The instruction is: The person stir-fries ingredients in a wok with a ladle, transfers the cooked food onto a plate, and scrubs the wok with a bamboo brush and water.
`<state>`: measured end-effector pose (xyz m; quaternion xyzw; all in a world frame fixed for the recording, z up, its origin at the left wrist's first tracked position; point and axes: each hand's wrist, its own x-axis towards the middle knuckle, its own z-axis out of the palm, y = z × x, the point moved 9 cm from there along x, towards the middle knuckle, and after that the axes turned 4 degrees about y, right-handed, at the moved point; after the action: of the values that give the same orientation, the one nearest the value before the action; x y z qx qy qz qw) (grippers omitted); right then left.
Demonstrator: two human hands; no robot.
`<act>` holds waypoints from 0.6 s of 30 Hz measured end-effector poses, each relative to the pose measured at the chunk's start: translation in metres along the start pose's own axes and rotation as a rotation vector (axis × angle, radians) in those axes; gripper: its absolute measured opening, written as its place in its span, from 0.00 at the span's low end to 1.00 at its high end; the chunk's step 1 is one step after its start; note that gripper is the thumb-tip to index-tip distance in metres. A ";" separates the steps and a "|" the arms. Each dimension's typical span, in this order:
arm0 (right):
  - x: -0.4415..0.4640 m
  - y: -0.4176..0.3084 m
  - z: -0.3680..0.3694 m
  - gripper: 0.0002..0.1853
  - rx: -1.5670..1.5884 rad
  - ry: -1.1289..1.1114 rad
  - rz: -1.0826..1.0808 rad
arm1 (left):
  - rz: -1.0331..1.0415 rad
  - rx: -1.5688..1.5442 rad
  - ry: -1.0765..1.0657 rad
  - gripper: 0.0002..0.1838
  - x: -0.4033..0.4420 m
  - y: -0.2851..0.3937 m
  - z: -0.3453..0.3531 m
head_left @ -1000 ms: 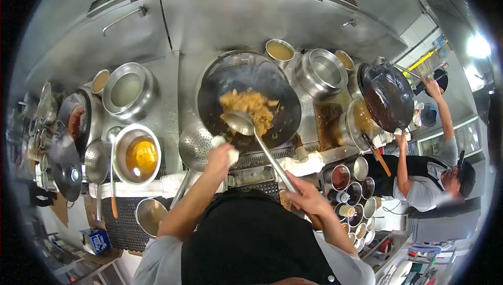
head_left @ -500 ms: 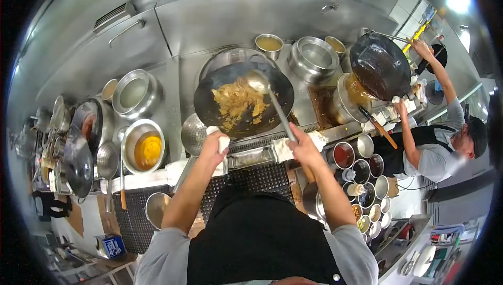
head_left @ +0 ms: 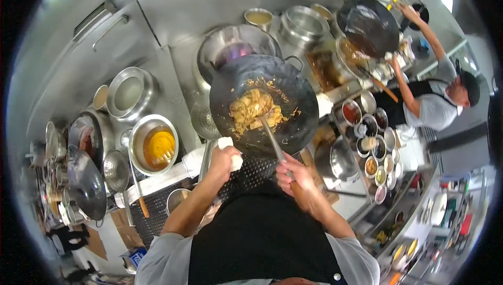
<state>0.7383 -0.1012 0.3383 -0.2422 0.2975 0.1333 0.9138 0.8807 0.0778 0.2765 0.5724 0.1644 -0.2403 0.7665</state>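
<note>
Brushed steel lines a working kitchen, where a metal wall (head_left: 194, 12) rises behind a long steel cooking counter (head_left: 181, 94) crowded with pots and pans. To the right along the line, a co-worker (head_left: 437, 99) in a grey shirt, black apron and dark cap holds a second wok (head_left: 367, 25) tilted above a steel pot of brownish liquid. Black perforated matting (head_left: 257, 176) shows along the counter's near side, with shelves (head_left: 401, 222) at lower right.

At centre, a large dark wok (head_left: 301, 99) sits on the person's side of a round steel burner (head_left: 215, 39), partly clear of it — a violet-blue glow shows at the burner behind the wok's far rim. To the left stand a deep steel pot (head_left: 149, 96) and a steel bowl (head_left: 139, 132) of amber liquid; a perforated skimmer (head_left: 203, 120) lies just beside the wok. Small metal containers (head_left: 389, 139), one filled with red sauce, cluster at right.

Inside the wok, browned strips of food (head_left: 251, 108) surround the head of a long ladle (head_left: 273, 142). The right hand (head_left: 295, 175) wraps firmly around the ladle's handle. The left hand (head_left: 222, 164) is closed on a folded white cloth (head_left: 237, 162) at the wok's near-left edge — whether it also clamps the metal cannot be told.
</note>
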 end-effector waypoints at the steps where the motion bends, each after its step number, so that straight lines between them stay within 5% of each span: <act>1: -0.012 0.016 -0.006 0.26 0.031 0.023 -0.008 | -0.027 0.024 -0.015 0.06 -0.003 -0.008 -0.011; 18: -0.289 0.186 -0.144 0.35 0.372 0.310 -0.570 | -0.324 0.410 -0.546 0.04 -0.152 -0.183 0.019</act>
<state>0.3694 -0.0478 0.3453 -0.1623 0.3719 -0.2212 0.8868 0.6526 0.0449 0.2160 0.5955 -0.0091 -0.5301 0.6035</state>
